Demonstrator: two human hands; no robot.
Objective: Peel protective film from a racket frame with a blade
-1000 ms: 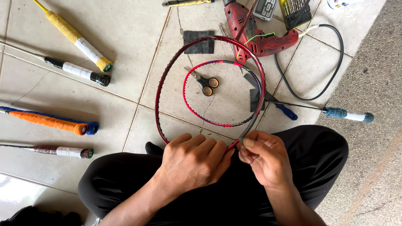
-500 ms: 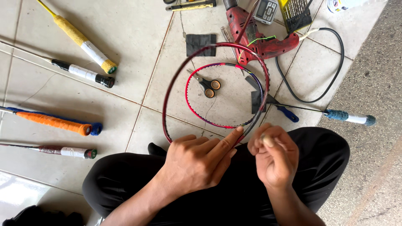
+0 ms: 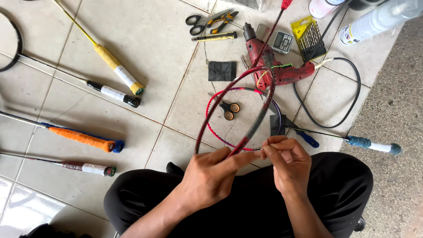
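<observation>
- Left hand (image 3: 210, 175) is closed around the near rim of the dark red racket frame (image 3: 260, 112), which tilts up over the tiled floor (image 3: 154, 53).
- Right hand (image 3: 287, 164), just right of it, has fingertips pinched together; any string between them is too thin to tell.
- A second frame (image 3: 216, 99) lies flat beneath.

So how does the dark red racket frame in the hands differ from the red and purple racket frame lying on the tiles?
The dark red racket frame is held tilted off the floor by the left hand; the red and purple racket frame lies flat on the tiles. The held one looks narrower from this angle. Neither appears to have strings.
</observation>
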